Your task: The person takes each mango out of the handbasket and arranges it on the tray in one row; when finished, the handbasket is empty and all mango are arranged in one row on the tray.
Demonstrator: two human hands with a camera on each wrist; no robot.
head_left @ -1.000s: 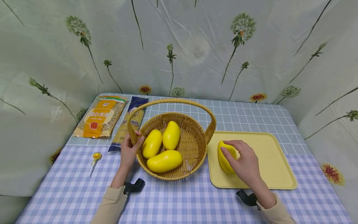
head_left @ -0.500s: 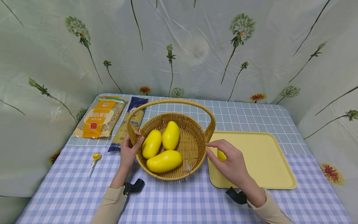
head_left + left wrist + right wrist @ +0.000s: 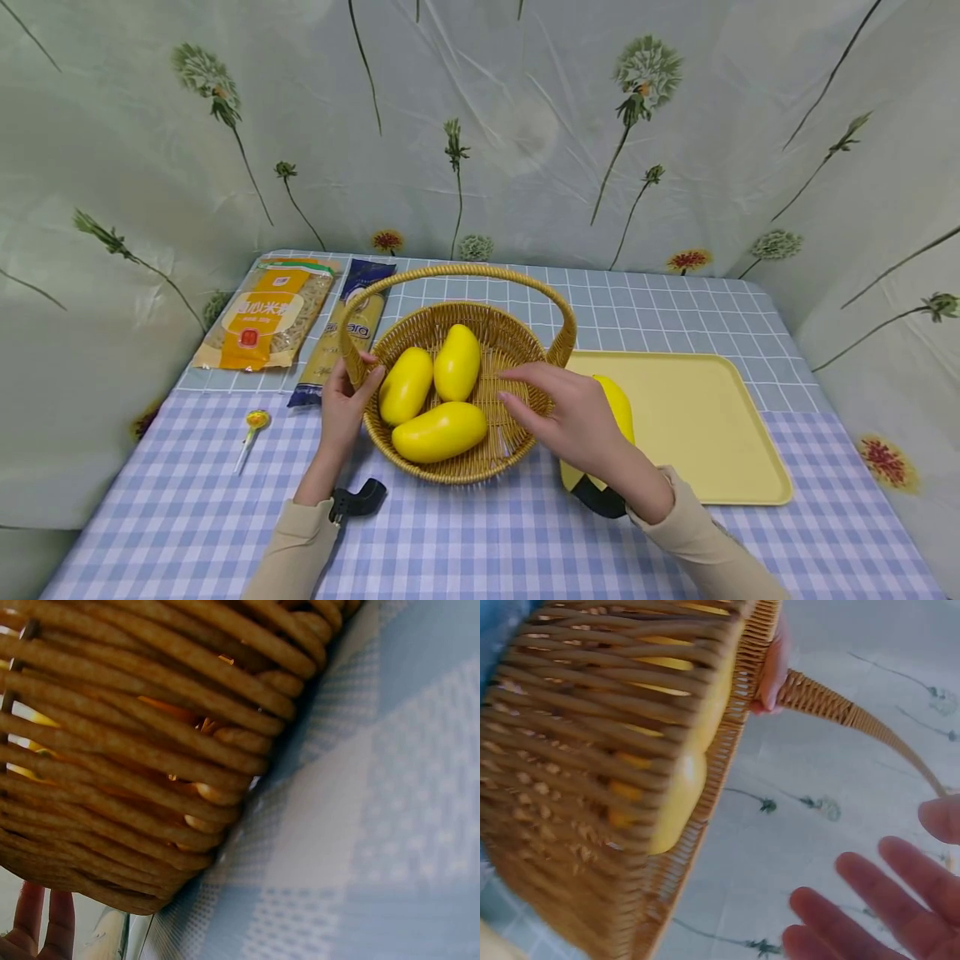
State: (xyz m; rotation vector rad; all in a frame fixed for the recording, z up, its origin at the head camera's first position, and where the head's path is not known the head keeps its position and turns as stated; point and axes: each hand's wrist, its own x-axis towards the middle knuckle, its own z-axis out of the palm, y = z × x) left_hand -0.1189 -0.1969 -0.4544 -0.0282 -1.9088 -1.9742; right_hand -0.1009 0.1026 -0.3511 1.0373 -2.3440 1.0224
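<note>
In the head view a round wicker basket (image 3: 459,477) with a tall arched handle holds three yellow mangoes (image 3: 439,432) on its left side. My left hand (image 3: 343,421) grips the basket where the handle meets the left rim, thumb on the inner side. The left wrist view is filled by the woven basket wall (image 3: 150,735), with fingertips (image 3: 60,919) at its lower edge. Over the basket's right side hovers my right hand (image 3: 577,412), fingers spread and holding nothing. Another mango (image 3: 617,404) lies on the yellow tray (image 3: 712,442), partly hidden by the right hand.
Left of the basket lie a blue-and-gold pasta packet (image 3: 341,337) and an orange-labelled food bag (image 3: 266,315). A lollipop (image 3: 256,425) rests nearer on the checked cloth (image 3: 465,550). A flower-print curtain (image 3: 525,183) stands behind the table.
My right hand has moved left from beside the mango on the tray to above the basket's right side, without the mango. The left hand keeps its grip on the basket.
</note>
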